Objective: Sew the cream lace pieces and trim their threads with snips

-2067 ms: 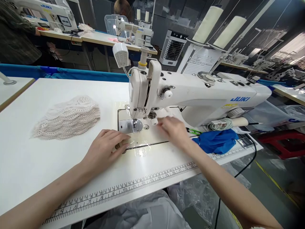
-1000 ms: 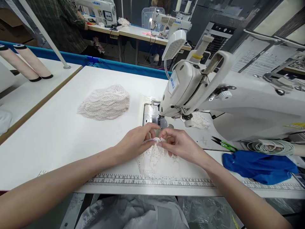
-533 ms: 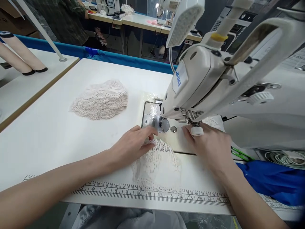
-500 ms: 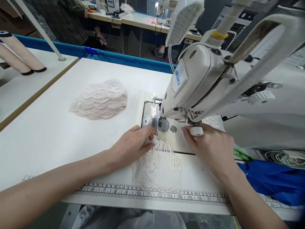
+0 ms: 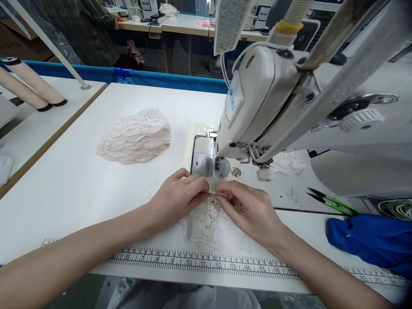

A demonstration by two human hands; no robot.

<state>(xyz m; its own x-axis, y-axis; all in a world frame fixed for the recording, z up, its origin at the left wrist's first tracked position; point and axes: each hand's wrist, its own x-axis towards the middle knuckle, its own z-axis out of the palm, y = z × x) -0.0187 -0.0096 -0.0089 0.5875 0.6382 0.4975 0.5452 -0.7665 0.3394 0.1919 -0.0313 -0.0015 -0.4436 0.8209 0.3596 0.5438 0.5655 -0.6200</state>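
A white lace piece (image 5: 214, 223) hangs gathered toward me just in front of the sewing machine's (image 5: 254, 90) metal needle plate (image 5: 203, 164). My left hand (image 5: 180, 197) pinches its upper edge from the left. From the right, my right hand (image 5: 249, 208) pinches the same edge, its fingertips a small gap from the left ones. The presser foot stands over the plate, just beyond both hands. A layered stack of lace pieces (image 5: 137, 136) lies on the table to the left. More lace (image 5: 287, 163) rests beneath the machine arm.
Green-handled snips (image 5: 334, 202) and blue cloth (image 5: 370, 242) lie at the right. A printed ruler (image 5: 206, 264) runs along the front edge. Thread cones (image 5: 38, 86) stand at the left. A person in a dark checked shirt (image 5: 92, 34) is beyond the blue-edged table.
My right hand has come left from beside the machine head and now pinches the lace edge beside my left hand. The view has shifted slightly, showing more of the snips.
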